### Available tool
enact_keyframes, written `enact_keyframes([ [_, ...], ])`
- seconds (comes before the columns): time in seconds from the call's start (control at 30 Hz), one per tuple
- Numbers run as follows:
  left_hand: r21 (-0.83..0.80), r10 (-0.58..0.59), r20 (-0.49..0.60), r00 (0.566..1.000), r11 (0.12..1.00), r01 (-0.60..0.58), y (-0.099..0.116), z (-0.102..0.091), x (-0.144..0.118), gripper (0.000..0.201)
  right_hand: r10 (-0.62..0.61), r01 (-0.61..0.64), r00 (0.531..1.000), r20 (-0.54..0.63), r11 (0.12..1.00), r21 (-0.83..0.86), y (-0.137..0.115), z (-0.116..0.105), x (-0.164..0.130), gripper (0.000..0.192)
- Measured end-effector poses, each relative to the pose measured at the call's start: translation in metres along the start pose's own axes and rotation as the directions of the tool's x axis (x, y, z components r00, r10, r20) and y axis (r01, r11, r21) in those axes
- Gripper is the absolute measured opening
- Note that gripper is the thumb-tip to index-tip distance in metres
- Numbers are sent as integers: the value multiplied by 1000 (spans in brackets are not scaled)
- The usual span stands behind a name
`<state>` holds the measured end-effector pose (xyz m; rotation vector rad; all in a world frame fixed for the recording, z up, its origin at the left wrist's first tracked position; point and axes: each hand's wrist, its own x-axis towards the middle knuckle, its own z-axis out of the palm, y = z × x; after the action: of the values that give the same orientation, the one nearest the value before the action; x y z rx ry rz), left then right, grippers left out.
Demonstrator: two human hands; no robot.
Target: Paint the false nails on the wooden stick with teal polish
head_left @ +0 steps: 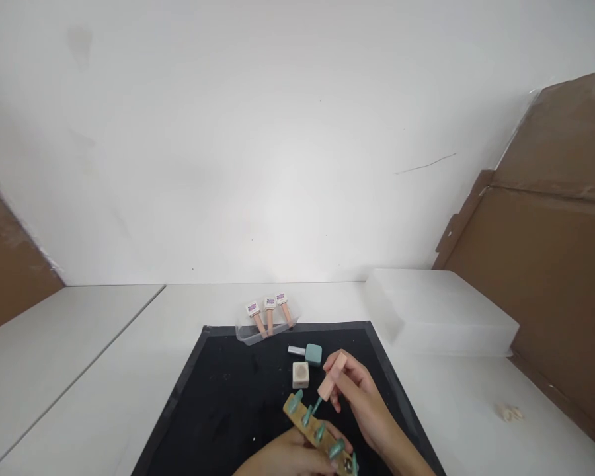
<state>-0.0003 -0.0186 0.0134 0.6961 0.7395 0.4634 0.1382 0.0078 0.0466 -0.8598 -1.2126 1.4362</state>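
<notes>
The right hand pinches the pink cap of an applicator between thumb and fingers. The cap is tilted, and the brush extends from its lower end, coated green. The brush tip is at the second green nail tip from the far end of the wooden bar; whether it makes contact cannot be determined at this scale.

The left hand grips the near portion of the bar, with fingers curled around it. The bar is above the near part of the black mat, running obliquely from far left to near right. Five green nail tips are visible along it (the nearest is partly cut off by the lower edge of the view).

A white cube-shaped bottle stands on the mat, just beyond the far end of the bar. Just behind it, a teal bottle lies with its silver cap pointing left. At the mat's far edge, a clear tray holds three white bottles with pink caps. A translucent white box rests on the table at right.
</notes>
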Motion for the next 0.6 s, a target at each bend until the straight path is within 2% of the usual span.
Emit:
enact_keyframes([
  [0.1, -90, 2, 18, 1000, 996, -1, -1, -2, 1, 28, -21, 25, 998, 60, 998, -65, 3, 0, -2, 27],
  [0.23, -164, 13, 136, 991, 986, 9, -2, -6, 1, 28, -60, 70, 995, 79, 990, -121, 7, -4, -1, 24],
  [0.37, -184, 8, 216, 976, 982, 33, 0, -8, 0, 27, -91, 103, 993, 76, 979, -178, 3, -4, -2, 20],
  [0.6, -180, 18, 254, 967, 983, 29, 2, -7, -3, 27, -87, 127, 985, 149, 951, -280, -7, 0, -7, 12],
])
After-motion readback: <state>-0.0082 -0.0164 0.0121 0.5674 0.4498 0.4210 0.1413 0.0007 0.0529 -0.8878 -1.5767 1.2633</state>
